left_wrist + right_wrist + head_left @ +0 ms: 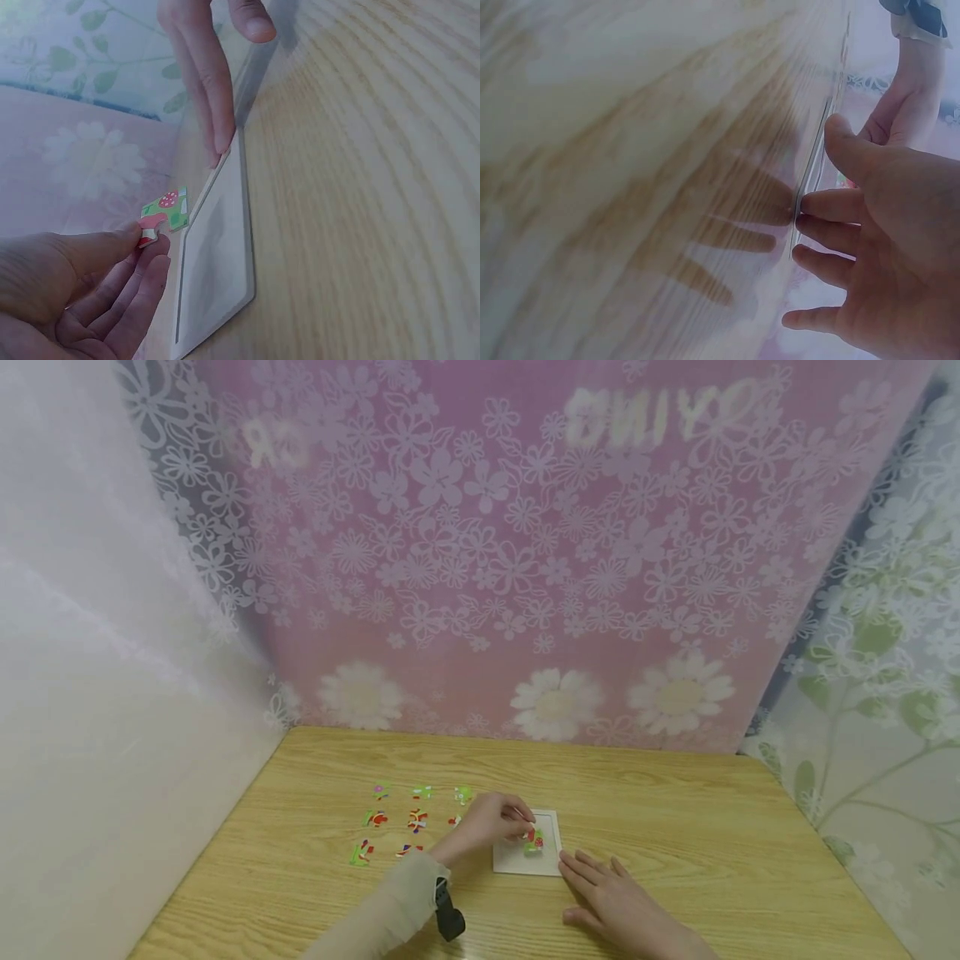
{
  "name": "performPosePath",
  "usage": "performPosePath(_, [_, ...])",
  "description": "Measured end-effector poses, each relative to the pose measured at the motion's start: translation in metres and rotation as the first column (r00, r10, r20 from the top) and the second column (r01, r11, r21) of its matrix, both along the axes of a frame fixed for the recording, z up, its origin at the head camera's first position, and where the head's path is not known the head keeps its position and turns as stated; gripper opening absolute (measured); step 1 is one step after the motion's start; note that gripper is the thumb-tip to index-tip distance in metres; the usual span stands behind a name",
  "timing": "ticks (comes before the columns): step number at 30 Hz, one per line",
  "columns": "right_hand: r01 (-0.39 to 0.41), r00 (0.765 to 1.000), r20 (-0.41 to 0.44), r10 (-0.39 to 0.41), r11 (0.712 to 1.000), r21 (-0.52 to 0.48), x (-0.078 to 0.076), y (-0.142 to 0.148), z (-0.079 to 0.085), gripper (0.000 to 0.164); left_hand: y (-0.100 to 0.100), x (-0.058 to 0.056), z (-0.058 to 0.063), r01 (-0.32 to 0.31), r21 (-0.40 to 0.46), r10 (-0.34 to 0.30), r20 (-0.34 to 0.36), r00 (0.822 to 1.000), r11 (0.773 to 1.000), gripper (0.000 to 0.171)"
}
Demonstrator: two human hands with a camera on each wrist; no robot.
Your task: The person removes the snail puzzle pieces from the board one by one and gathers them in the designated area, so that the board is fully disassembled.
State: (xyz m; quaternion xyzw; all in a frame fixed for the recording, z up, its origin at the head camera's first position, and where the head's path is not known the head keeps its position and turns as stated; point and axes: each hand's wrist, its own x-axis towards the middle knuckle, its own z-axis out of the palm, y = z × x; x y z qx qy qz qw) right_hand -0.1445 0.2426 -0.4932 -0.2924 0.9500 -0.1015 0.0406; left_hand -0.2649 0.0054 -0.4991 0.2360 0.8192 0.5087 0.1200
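Between its thumb and fingers my left hand pinches a jigsaw puzzle piece with a green ground and a red, white-dotted mushroom. In the left wrist view the piece is tilted up over the edge of a shallow white puzzle tray. At the tray's right side, my right hand has its fingers stretched out, with the fingertips right against the rim. Its thumb is spread away from the fingers.
Left of the tray, several loose puzzle pieces lie in rows on the wooden table. My left forearm passes close by the nearest row and partly covers it. A flowered pink cloth hangs behind the table, with pale cloths at both sides.
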Motion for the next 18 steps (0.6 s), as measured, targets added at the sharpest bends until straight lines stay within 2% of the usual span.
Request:
performPosePath(6, [0.001, 1.0, -0.008, -0.001, 1.0, 0.002, 0.0, -0.001, 0.001, 0.071, -0.014, -0.004, 0.002, -0.021, 0.003, 0.021, 0.0, 1.0, 1.0, 0.006])
performPosePath(12, [0.005, 1.0, 0.016, -0.005, 1.0, -0.001, -0.001, -0.001, 0.001, 0.072, -0.033, -0.011, 0.009, -0.028, 0.041, 0.028, -0.009, 1.0, 0.999, 0.008])
performPosePath(18, [-0.021, 1.0, -0.019, 0.021, 1.0, 0.0, 0.0, -0.002, 0.001, 0.07, -0.055, -0.016, 0.014, -0.042, 0.042, 0.043, -0.038, 0.998, 0.998, 0.007])
